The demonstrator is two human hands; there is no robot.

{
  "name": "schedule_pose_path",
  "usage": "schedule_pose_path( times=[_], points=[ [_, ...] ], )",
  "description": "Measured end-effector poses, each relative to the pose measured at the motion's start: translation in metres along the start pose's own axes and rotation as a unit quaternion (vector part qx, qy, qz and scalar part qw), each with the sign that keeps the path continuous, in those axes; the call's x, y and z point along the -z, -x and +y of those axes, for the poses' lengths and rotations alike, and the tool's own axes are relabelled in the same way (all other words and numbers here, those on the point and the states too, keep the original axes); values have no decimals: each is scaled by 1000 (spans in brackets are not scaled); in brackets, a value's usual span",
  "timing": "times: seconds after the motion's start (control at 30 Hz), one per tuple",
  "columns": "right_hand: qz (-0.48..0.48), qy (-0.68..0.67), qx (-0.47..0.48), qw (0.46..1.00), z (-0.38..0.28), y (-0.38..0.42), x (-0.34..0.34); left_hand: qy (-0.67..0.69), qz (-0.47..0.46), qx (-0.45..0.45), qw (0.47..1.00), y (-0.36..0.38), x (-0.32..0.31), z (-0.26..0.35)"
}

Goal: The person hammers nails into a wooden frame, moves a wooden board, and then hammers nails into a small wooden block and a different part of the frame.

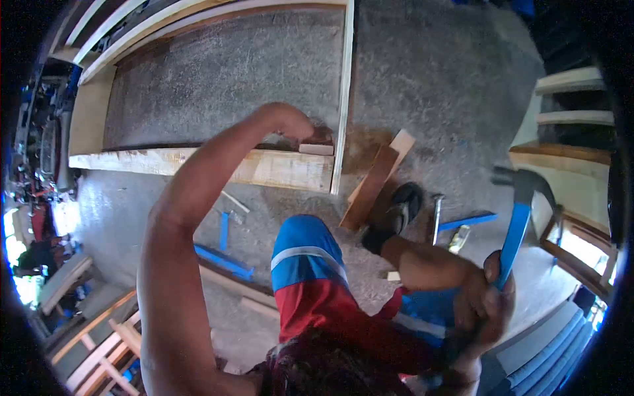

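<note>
My left hand [294,122] reaches over a wooden frame, wrist bent, fingers curled down at a small wood block [316,150]. That block lies against the top of the frame's near board [264,166], close to the corner. The fingertips are partly hidden, but the hand appears closed on the block. Raised at the right, my right hand [485,300] is wrapped around the blue handle of a claw hammer [518,224]. The hammer's head is up and slightly blurred, well apart from the frame.
Two wood offcuts [376,181] lie crossed by my shoe [406,204]. Another hammer [437,218] and a blue strip [467,222] lie on the concrete floor. More blue pieces [224,261] and a long board [238,284] are at the left. Wooden furniture stands at both sides.
</note>
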State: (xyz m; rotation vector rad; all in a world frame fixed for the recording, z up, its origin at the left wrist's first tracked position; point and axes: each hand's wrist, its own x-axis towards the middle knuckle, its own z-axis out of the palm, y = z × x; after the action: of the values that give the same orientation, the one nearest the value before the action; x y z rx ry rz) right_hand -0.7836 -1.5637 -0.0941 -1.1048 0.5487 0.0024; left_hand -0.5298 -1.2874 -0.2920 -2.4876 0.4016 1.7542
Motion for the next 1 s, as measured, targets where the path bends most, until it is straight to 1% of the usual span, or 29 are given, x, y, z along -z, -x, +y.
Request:
schedule_pose_path(
  times=[0.03, 0.07, 0.1, 0.13, 0.17, 0.2, 0.27, 0.3, 0.33, 0.37, 0.4, 0.43, 0.47, 0.5, 0.53, 0.57, 0.6, 0.63, 0.67, 0.7, 0.73, 0.77, 0.8, 0.83, 0.87, 0.9, 0.93, 0.97, 1.0],
  points=[
    [-22, -14, -94, 995, -5, -21, -1, 164, -70, -50, 983, -12, -9, -7],
    [-47, -26, -185, 981, -13, -42, -5, 165, -91, -41, 981, -14, -18, -7],
    [-69, 88, -137, 984, -17, -63, -22, 220, -90, -4, 971, -9, -22, -5],
    [-98, 201, -79, 972, -19, -87, -44, 272, -79, 34, 958, -3, -23, -5],
    [-124, 206, -91, 966, -23, -112, -57, 332, 4, -64, 941, -17, -43, -10],
    [-150, 212, -104, 960, -23, -135, -67, 386, 86, -161, 904, -27, -59, -15],
    [-143, 191, -150, 959, -12, -172, -81, 297, -22, -29, 954, -8, -37, -12],
    [-146, 194, -161, 957, -4, -189, -85, 268, -63, 10, 961, -2, -26, -9],
    [-112, 226, -172, 952, 4, -201, -84, 276, -78, 11, 958, -8, -33, -15],
    [-78, 262, -182, 944, 12, -207, -80, 205, -33, -63, 976, -29, -56, -25],
    [-79, 274, -190, 939, 15, -213, -78, 135, 22, -138, 981, -52, -75, -30],
    [-64, 335, -197, 919, 18, -219, -77, 273, 5, -11, 962, -64, -93, -23],
    [-48, 396, -204, 894, 26, -222, -71, 288, 0, -17, 958, -76, -101, -24],
    [-58, 438, -114, 890, 55, -226, -45, 326, 15, -42, 944, -86, -109, -25],
    [-67, 453, -117, 881, 53, -227, -50, 364, 34, -64, 929, -89, -114, -29],
    [-43, 477, -160, 863, 48, -226, -59, 267, 115, -120, 949, -73, -96, -23],
    [-19, 500, -199, 843, 45, -224, -68, 283, 118, -121, 944, -74, -97, -23],
    [-2, 497, -194, 846, 50, -216, -66, 188, 132, -179, 956, -76, -97, -26],
    [6, 491, -231, 840, 46, -215, -74, 93, 147, -234, 956, -80, -99, -28],
    [19, 485, -266, 833, 42, -211, -82, 130, 136, -245, 951, -92, -107, -28],
    [19, 453, -269, 850, 34, -198, -87, 146, 142, -251, 946, -100, -116, -18],
    [9, 421, -270, 866, 25, -189, -93, 449, 52, -131, 882, -109, -126, -8],
    [-35, 501, -231, 833, 10, -177, -97, 697, -50, -1, 716, -118, -137, -4],
    [-70, 573, -191, 794, -1, -170, -103, 701, -50, -8, 711, -132, -159, -2],
    [7, 478, -256, 840, -18, -164, -137, 828, -9, -44, 559, -144, -189, 6],
    [92, 374, -317, 867, -45, -148, -180, 921, 19, -71, 384, -143, -209, 21],
    [118, 373, -313, 866, -60, -139, -209, 839, -140, -51, 523, -105, -156, -2],
    [132, 364, -330, 861, -76, -135, -240, 838, -155, -57, 521, -100, -144, -3],
    [135, 351, -343, 861, -78, -141, -264, 798, -135, -53, 585, -98, -137, -3]
  ],
)
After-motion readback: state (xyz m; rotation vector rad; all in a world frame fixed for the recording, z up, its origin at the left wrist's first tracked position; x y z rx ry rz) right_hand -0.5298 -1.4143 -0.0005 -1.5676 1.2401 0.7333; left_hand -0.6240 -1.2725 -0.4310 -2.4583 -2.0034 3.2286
